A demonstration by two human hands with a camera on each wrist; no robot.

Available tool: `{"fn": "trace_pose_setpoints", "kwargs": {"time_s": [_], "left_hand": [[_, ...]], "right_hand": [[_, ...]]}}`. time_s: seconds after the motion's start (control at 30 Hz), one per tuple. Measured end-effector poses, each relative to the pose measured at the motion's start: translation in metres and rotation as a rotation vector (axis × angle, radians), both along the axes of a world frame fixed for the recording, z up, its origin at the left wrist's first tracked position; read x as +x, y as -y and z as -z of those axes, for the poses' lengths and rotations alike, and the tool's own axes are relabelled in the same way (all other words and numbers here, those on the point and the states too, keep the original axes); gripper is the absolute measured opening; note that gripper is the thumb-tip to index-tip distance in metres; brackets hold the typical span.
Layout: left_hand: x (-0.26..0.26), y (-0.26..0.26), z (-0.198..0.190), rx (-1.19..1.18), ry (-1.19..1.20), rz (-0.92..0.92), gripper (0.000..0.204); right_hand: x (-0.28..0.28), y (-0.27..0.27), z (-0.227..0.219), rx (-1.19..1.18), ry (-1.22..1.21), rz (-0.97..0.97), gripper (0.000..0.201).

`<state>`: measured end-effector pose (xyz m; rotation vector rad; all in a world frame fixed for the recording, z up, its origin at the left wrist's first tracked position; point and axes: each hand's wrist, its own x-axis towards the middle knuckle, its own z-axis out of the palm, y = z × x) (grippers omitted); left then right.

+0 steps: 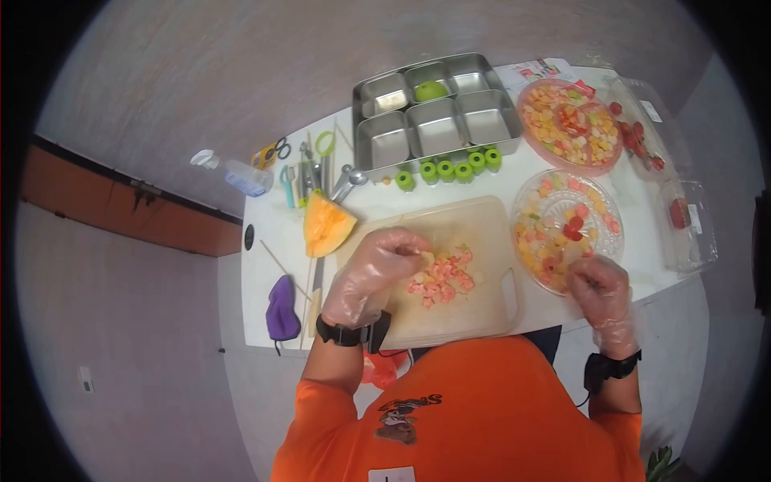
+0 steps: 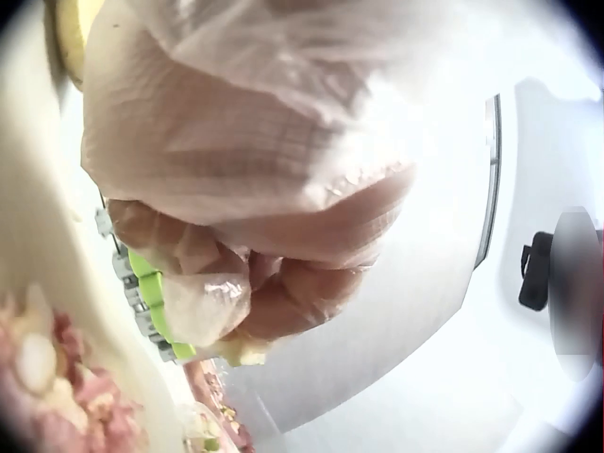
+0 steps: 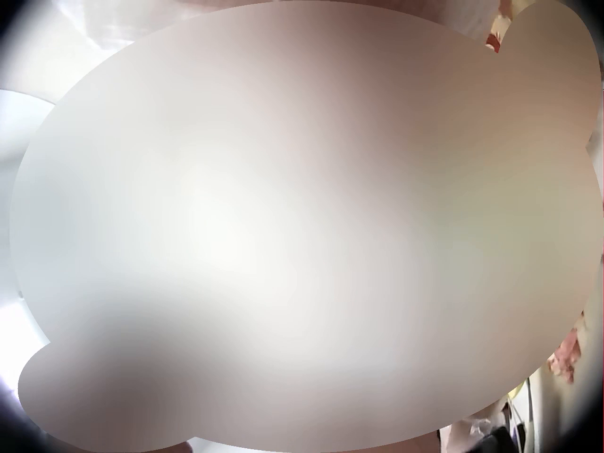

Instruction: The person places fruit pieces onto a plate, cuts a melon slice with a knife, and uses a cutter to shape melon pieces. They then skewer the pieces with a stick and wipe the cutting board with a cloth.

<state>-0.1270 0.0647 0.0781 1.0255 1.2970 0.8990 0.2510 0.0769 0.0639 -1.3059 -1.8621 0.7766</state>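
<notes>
In the head view my left hand (image 1: 377, 269), in a clear plastic glove, is over the left part of the cutting board (image 1: 458, 321). Its thumb and fingers pinch a small pale fruit piece (image 2: 247, 354), seen at the fingertips in the left wrist view. Beside it lies a heap of small pink and pale fruit pieces (image 1: 442, 277). My gloved right hand (image 1: 602, 293) is at the near edge of the clear glass plate (image 1: 604, 245), fingers bent inward; I cannot tell whether they hold anything. On that plate are ringed fruit pieces and red strawberry slices (image 1: 573, 228).
A melon wedge (image 1: 325, 225) sits left of the board, near a knife and utensils. Behind are a sectioned metal tray (image 1: 434, 124) and several green-topped cutters (image 1: 463, 172). A second fruit platter (image 1: 570, 124) and strawberry boxes (image 1: 687, 225) stand right.
</notes>
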Motion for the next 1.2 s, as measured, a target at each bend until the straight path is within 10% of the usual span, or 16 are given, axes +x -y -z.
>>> {"fn": "trace_pose_setpoints", "kwargs": {"time_s": [0.4,0.6,0.73,0.97,1.2], "left_hand": [[0.083,0.010,0.030,0.067,0.265,0.222,0.015],[0.088,0.008,0.029,-0.048,0.228,0.198,0.014],[0.088,0.010,0.035,-0.010,0.101,0.184,0.013],[0.090,0.012,0.044,-0.054,0.182,0.125,0.013],[0.093,0.012,0.047,-0.063,0.170,0.140,0.014]], "right_hand": [[-0.065,0.010,-0.020,-0.677,-0.461,-0.347,0.031],[-0.056,0.018,-0.003,-0.705,-0.621,-0.165,0.025],[-0.012,0.001,-0.008,-0.073,-0.075,-0.029,0.023],[0.068,-0.008,0.029,-0.227,-0.013,0.406,0.024],[0.070,0.009,0.032,-0.302,0.022,0.313,0.020]]}}
